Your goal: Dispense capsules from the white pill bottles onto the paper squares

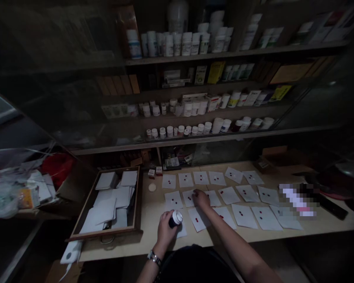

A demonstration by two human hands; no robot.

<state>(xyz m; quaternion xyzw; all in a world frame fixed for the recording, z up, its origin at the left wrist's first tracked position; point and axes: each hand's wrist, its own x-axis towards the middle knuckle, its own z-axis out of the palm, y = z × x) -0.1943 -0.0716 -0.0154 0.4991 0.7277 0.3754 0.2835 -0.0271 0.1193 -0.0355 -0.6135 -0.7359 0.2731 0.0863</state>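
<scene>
My left hand (166, 230) is wrapped round a small dark bottle (174, 221) with a white top, tilted a little above the near edge of the table. My right hand (201, 199) reaches over a white paper square (188, 199) in the middle row, fingertips drawn together at its edge. Whatever those fingers may hold is too small and dark to make out. Rows of similar paper squares (201, 177) cover the table, most bearing a few red or dark pills (196, 220). A pale round disc (152, 187) lies left of the rows.
To the left, a wooden drawer (139, 200) holds stacks of white paper (102, 210). Two small boxes (159, 171) stand behind the disc. Shelves of medicine bottles (187, 108) rise at the back. On the right are a dark long object (333, 206) and a cardboard box (273, 157).
</scene>
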